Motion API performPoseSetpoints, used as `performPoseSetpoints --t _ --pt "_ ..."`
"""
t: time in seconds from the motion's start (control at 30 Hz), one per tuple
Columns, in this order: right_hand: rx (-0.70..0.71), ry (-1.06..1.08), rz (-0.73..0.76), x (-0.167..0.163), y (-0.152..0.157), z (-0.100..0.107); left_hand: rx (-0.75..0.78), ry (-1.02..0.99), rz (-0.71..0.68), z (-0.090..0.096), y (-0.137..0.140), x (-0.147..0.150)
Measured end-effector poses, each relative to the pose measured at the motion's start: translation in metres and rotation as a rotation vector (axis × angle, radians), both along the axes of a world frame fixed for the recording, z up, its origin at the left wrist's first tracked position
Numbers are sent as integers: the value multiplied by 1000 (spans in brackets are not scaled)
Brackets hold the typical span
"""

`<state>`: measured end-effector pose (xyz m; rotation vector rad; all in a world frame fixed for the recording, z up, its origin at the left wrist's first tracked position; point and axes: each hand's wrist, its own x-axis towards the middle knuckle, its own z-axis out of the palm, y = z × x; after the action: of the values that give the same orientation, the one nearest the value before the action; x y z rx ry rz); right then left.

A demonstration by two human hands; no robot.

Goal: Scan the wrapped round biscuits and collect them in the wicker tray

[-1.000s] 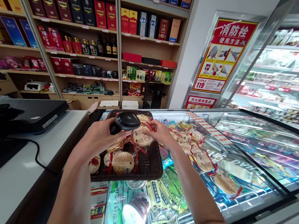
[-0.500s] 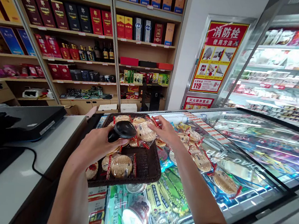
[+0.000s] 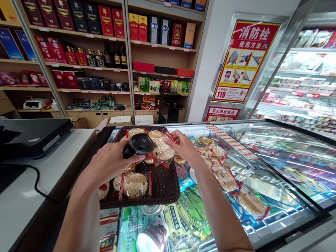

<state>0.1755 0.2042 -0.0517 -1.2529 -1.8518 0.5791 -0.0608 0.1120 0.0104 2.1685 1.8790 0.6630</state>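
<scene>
My left hand (image 3: 113,157) is wrapped round a black handheld barcode scanner (image 3: 141,143), its head pointing right over the basket. Pinched at its red edge, a round pastry in a clear wrapper (image 3: 164,150) is in my right hand (image 3: 183,145), just right of the scanner. Under both hands, a dark brown woven basket (image 3: 165,183) rests on the freezer's glass top. More wrapped round pastries (image 3: 135,186) lie inside it, toward the front and back. Several others, such as this wrapped pastry (image 3: 251,201), lie on the glass to the right.
The chest freezer (image 3: 289,237) spans the front and right, with ice-cream packs under its glass. At left stands a white counter (image 3: 55,160) with a black device (image 3: 21,133) and cable. Shelves of boxes (image 3: 85,20) and a red fire-hydrant sign (image 3: 243,61) are behind.
Both hands keep their holds on the scanner and the wrapped pastry, nearly in place. The scanner's head has shifted very slightly, and the whole view has moved a little.
</scene>
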Motion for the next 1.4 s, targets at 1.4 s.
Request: performPoseSetpoints --t 1.4 --pt "95 89 -473 92 54 -21 -24 96 15 2 3 4"
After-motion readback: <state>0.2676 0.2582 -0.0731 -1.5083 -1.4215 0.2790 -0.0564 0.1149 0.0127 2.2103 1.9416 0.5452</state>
